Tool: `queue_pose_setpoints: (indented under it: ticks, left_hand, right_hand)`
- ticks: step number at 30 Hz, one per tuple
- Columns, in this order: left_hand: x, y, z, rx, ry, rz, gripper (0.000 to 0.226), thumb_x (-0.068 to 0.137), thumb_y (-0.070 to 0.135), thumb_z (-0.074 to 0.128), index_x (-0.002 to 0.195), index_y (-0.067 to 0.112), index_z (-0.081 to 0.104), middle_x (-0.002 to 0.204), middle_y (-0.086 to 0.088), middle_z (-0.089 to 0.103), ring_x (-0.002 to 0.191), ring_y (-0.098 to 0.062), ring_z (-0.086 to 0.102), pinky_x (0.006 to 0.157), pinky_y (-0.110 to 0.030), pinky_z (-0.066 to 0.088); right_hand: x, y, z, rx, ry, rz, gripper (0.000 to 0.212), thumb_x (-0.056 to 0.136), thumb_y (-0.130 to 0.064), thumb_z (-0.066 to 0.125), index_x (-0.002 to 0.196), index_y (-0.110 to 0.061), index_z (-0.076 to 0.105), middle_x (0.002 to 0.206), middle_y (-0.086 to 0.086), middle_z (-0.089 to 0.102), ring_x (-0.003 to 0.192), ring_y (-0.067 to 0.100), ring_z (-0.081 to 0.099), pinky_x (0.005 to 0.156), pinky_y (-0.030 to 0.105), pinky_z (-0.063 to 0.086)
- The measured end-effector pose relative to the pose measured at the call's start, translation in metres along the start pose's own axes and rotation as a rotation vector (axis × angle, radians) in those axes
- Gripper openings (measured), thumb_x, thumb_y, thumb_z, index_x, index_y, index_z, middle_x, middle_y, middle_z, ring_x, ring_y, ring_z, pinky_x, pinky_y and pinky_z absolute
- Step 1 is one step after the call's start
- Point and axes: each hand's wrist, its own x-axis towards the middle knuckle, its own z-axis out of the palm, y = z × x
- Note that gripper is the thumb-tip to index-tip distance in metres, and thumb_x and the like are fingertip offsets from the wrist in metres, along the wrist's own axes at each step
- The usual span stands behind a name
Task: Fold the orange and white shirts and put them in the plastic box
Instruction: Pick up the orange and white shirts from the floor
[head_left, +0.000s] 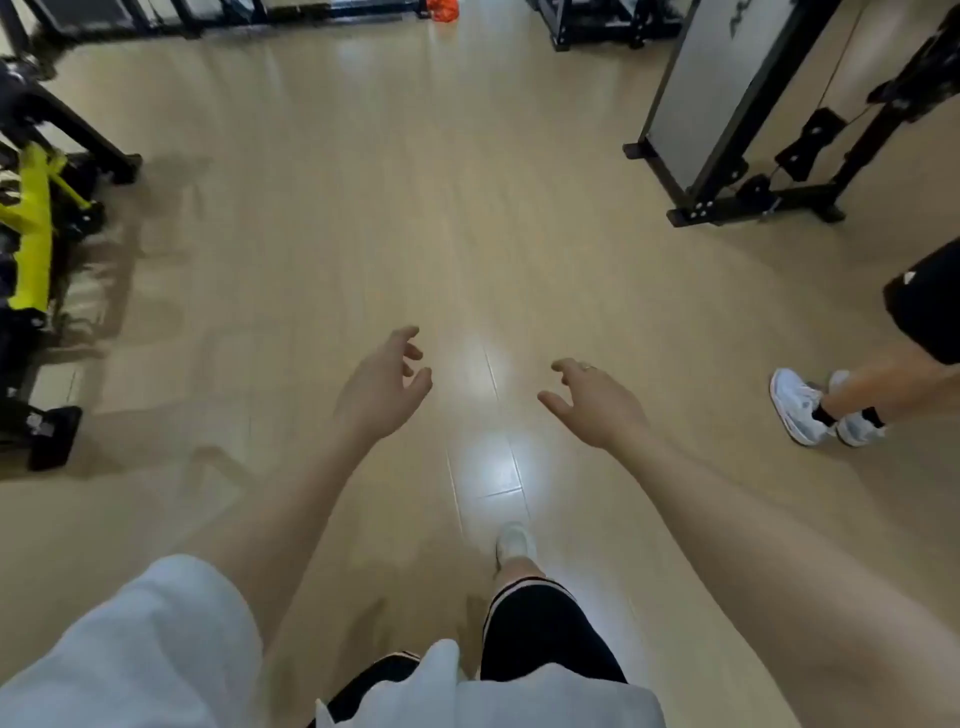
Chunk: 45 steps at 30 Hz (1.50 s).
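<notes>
Both my hands hang in front of me over a bare wooden floor and hold nothing. My left hand (387, 382) has its fingers loosely curled. My right hand (597, 400) is also relaxed, with a ring on one finger. Far ahead at the top edge lies a small orange thing (442, 9), perhaps cloth; I cannot tell what it is. No white shirt to fold and no plastic box is in view.
Black and yellow gym equipment (36, 218) stands at the left. A black-framed machine with a grey panel (727, 104) stands at the upper right. Another person's legs in white shoes (810, 410) are at the right. My own foot (514, 540) is on the floor below my hands.
</notes>
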Motion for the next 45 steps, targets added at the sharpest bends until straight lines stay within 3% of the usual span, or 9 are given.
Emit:
queue_pose_setpoints:
  ticks: [5,11,21,27,34,40,45]
  left_hand:
    - [0.132,0.002,0.015,0.014,-0.043,0.036,0.052,0.087,0.019,0.054,0.136,0.015,0.037,0.114,0.002,0.058,0.092,-0.018,0.056,0.083,-0.035,0.048]
    - [0.31,0.004,0.003,0.006,-0.07,-0.07,0.05,0.088,0.019,0.051,0.136,0.016,0.037,0.11,0.004,0.055,0.09,-0.018,0.055,0.08,-0.036,0.048]
    - [0.554,-0.042,-0.077,0.039,0.046,-0.167,0.049,0.088,0.017,0.052,0.135,0.012,0.041,0.107,0.003,0.053,0.085,-0.018,0.053,0.082,-0.035,0.047]
    - [0.721,-0.088,-0.115,0.054,0.028,-0.179,0.048,0.088,0.013,0.053,0.134,0.008,0.04,0.111,-0.004,0.055,0.084,-0.019,0.05,0.078,-0.025,0.036]
    - [0.942,-0.07,-0.168,0.116,-0.011,-0.052,0.045,0.089,0.012,0.052,0.133,0.006,0.042,0.118,-0.008,0.055,0.085,-0.016,0.048,0.081,-0.024,0.036]
    - [1.138,-0.039,-0.162,0.117,-0.052,0.062,0.048,0.089,0.014,0.051,0.135,0.01,0.04,0.12,-0.005,0.055,0.087,-0.014,0.048,0.08,-0.023,0.038]
    - [1.306,-0.019,-0.149,0.097,-0.042,0.062,0.048,0.088,0.017,0.051,0.135,0.014,0.041,0.12,-0.001,0.055,0.088,-0.014,0.051,0.085,-0.031,0.046]
  right_hand:
    - [0.124,0.037,-0.031,-0.028,-0.019,0.056,0.053,0.093,-0.047,0.043,0.137,-0.017,0.035,0.134,0.006,0.05,0.122,0.026,0.048,0.09,0.039,0.045]
    - [0.298,0.06,-0.107,-0.105,-0.096,0.054,0.054,0.094,-0.046,0.042,0.138,-0.016,0.034,0.134,0.007,0.051,0.122,0.026,0.048,0.089,0.037,0.045]
    - [0.559,0.007,-0.191,-0.134,-0.16,-0.083,0.053,0.094,-0.045,0.042,0.138,-0.017,0.034,0.134,0.007,0.05,0.121,0.026,0.049,0.089,0.036,0.043]
    - [0.739,-0.034,-0.221,-0.128,-0.17,-0.107,0.053,0.094,-0.044,0.042,0.139,-0.017,0.033,0.135,0.007,0.05,0.123,0.026,0.048,0.089,0.036,0.044]
    - [0.934,-0.062,-0.308,0.089,-0.063,-0.004,0.051,0.095,-0.043,0.043,0.137,-0.015,0.036,0.129,0.008,0.052,0.12,0.025,0.049,0.086,0.031,0.04]
    - [1.099,-0.025,-0.359,0.076,-0.01,0.058,0.052,0.092,-0.047,0.043,0.135,-0.018,0.038,0.13,0.008,0.052,0.116,0.027,0.052,0.09,0.038,0.046]
    - [1.252,0.014,-0.418,0.051,0.011,0.069,0.053,0.092,-0.047,0.044,0.135,-0.017,0.038,0.132,0.007,0.051,0.118,0.027,0.051,0.089,0.04,0.048]
